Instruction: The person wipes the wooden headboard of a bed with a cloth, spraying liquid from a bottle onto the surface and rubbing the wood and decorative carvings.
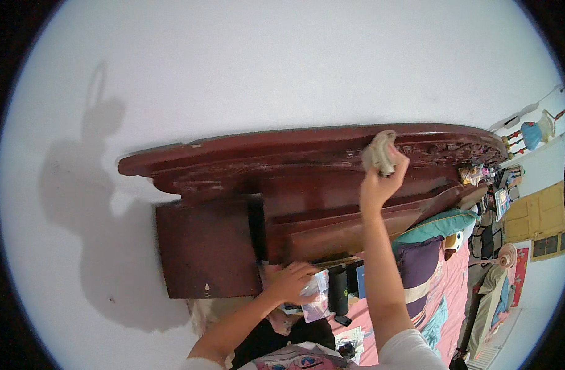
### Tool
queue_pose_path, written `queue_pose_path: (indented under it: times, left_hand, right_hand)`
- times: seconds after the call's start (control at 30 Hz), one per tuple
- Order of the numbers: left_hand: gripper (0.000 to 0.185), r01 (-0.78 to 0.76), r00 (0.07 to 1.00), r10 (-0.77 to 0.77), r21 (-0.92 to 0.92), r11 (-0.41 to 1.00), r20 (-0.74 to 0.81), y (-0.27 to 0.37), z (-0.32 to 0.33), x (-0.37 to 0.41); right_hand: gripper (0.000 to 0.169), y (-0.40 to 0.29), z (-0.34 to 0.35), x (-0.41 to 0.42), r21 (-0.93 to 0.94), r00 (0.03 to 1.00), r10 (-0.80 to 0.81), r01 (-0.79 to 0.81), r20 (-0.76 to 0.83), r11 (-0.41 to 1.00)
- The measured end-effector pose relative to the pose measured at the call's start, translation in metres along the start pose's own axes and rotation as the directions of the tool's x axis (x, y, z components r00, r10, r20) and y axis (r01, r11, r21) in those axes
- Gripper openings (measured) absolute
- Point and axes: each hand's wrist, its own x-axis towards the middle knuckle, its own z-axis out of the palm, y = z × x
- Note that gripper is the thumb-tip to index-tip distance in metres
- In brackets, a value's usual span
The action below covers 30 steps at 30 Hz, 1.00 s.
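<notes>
My right hand (pixel 382 187) grips a crumpled pale cloth (pixel 379 150) against the carved upper band of a dark red-brown wooden headboard (pixel 310 185). The cloth looks slightly blurred and lies just below the headboard's curved top rail. Lower down, my left hand (pixel 289 284) is spread near the headboard's base, fingers apart, with no object plainly held. Beside it lie a clear plastic packet (pixel 316 296) and a black cylindrical object (pixel 339 289). Whether the left fingertips touch anything cannot be made out.
A dark wooden cabinet (pixel 208 249) stands at the headboard's left end. On the pink bed sheet (pixel 449 286) are a purple pillow (pixel 416 263), a teal pillow (pixel 437 226), a plush toy (pixel 452 243) and papers (pixel 352 340). A pink fan (pixel 507 255) stands beyond the bed.
</notes>
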Motion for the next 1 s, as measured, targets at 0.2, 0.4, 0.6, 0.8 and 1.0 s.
queue_pose_path:
  times: [0.2, 0.4, 0.6, 0.8, 1.0]
  left_hand:
    - [0.049, 0.524, 0.714, -0.63, -0.363, 0.771, -0.307, 0.045, -0.059, -0.221]
    - [0.043, 0.622, 0.594, -0.707, -0.338, 0.706, -0.382, 0.104, -0.094, -0.277]
    - [0.04, 0.488, 0.523, -0.724, -0.538, 0.687, -0.451, 0.116, -0.066, -0.285]
    - [0.051, 0.391, 0.718, -0.53, -0.367, 0.844, -0.452, 0.102, -0.052, -0.291]
    - [0.045, 0.314, 0.654, -0.57, -0.506, 0.803, -0.498, 0.102, -0.064, -0.268]
  right_hand:
    - [0.042, -0.094, 0.079, -0.074, 0.046, 0.997, -0.039, 0.036, 0.07, 0.998]
    - [0.046, -0.153, 0.138, -0.138, 0.149, 0.989, -0.027, 0.005, 0.142, 0.989]
    - [0.044, -0.231, 0.195, -0.186, 0.224, 0.961, -0.112, 0.055, 0.254, 0.973]
    - [0.05, -0.276, 0.228, -0.218, 0.348, 0.927, -0.149, 0.021, 0.345, 0.937]
    - [0.051, -0.294, 0.233, -0.222, 0.381, 0.881, -0.176, -0.005, 0.438, 0.924]
